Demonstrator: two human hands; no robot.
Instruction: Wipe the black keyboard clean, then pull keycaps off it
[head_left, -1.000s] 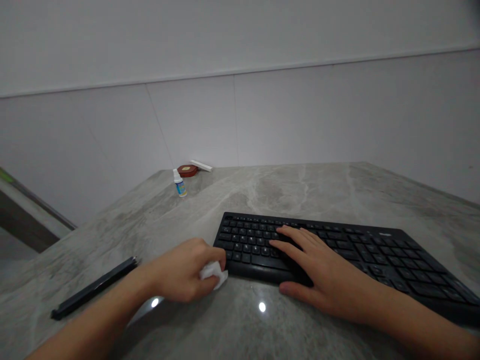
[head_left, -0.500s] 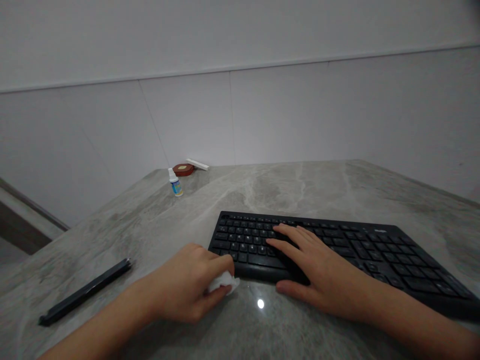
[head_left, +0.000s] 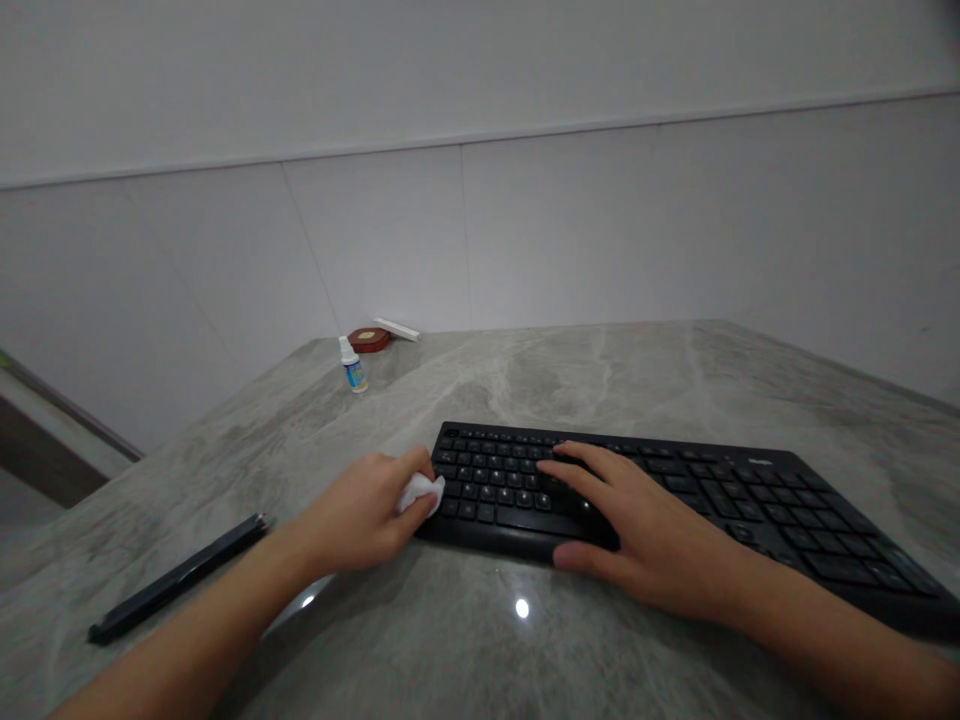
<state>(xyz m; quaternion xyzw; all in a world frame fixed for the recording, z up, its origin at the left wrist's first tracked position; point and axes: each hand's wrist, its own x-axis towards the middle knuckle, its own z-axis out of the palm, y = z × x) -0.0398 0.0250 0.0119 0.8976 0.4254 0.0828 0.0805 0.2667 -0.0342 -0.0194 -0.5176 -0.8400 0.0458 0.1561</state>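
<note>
Left hand (head_left: pixel 367 512): we pinch one crumpled white tissue (head_left: pixel 421 492), mostly hidden in our fingers, at the left edge of the keyboard (head_left: pixel 529 519).
Right hand (head_left: pixel 637 525): fingers spread on the keyboard, covering some middle keys.
Keyboard: one, before us on the table (head_left: pixel 480 660), its near right corner cut off.
Bottle (head_left: pixel 355 373): one, label unreadable to us.
Black bar (head_left: pixel 180 580): one, beside our left forearm.

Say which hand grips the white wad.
The left hand, pinching the white wad at the left edge of the keyboard; the right hand lies spread partly over it, holding nothing visible.
</note>
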